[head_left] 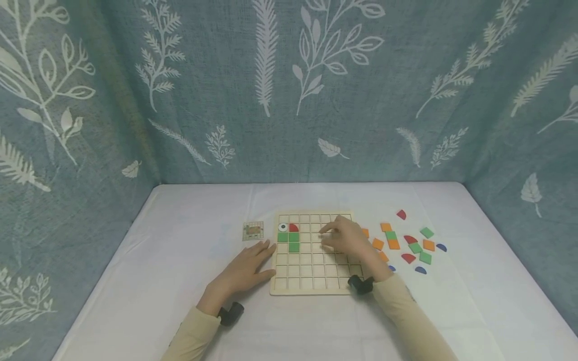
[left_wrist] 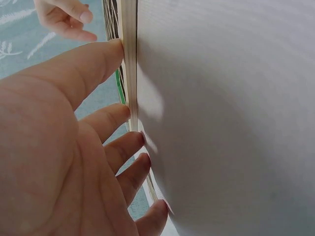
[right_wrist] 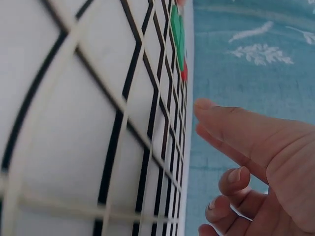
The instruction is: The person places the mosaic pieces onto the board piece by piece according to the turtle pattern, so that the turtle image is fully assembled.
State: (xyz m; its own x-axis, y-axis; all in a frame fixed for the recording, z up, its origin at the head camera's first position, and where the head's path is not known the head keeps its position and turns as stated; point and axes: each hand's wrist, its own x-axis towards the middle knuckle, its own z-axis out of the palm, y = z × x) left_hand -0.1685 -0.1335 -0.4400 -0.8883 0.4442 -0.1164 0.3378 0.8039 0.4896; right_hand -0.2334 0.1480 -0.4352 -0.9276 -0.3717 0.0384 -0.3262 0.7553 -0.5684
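Note:
A wooden grid board (head_left: 306,272) lies on the white table. In its upper left cells are a white disc with a dark dot (head_left: 279,227), a red quarter-circle piece (head_left: 293,228) and three green square tiles (head_left: 294,247). My left hand (head_left: 244,269) rests at the board's left side, fingers spread, with thumb and fingertips right at the wooden edge in the left wrist view. Over the right half of the board hovers my right hand (head_left: 346,237). Its thumb and index finger reach forward with a gap between them, the other fingers bent; no piece shows in it.
A small printed card (head_left: 253,230) lies left of the board. To the right are scattered orange squares (head_left: 394,244), green squares (head_left: 425,257), red quarter-circles (head_left: 408,258) and blue half-circles (head_left: 421,270). A blue leaf-patterned curtain (head_left: 280,145) hangs behind the table.

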